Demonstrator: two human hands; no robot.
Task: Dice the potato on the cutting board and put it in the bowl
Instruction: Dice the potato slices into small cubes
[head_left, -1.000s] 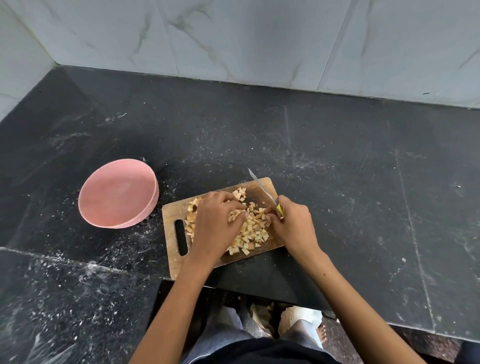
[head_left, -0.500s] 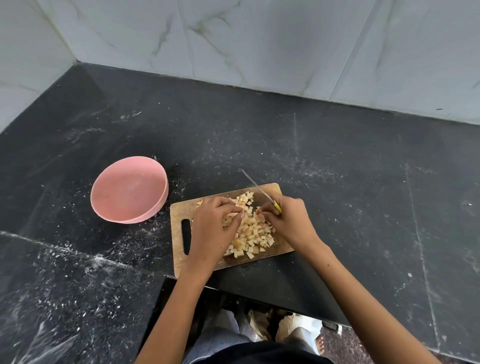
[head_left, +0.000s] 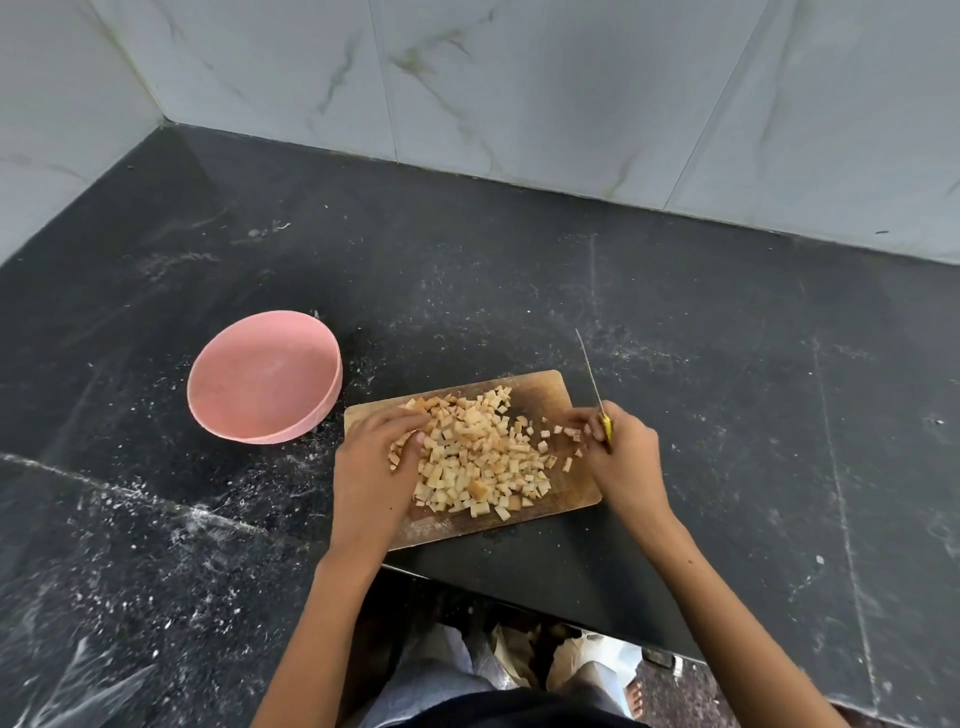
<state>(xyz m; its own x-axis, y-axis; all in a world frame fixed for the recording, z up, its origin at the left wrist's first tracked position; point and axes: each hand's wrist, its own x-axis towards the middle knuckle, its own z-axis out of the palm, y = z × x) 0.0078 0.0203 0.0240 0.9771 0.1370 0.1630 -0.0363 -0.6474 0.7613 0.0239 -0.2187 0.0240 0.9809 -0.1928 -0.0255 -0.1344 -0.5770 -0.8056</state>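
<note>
A dark stone counter (head_left: 675, 364), dusted with pale specks, carries a wooden cutting board (head_left: 550, 389) at its front edge. A pink bowl (head_left: 265, 379) sits just left of the board, possibly touching its corner.

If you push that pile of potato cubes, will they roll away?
Probably not. The potato cubes have flat sides, so they should slide or tumble, not roll. They lie loose, so the pile would likely spread over the cutting board.
</note>
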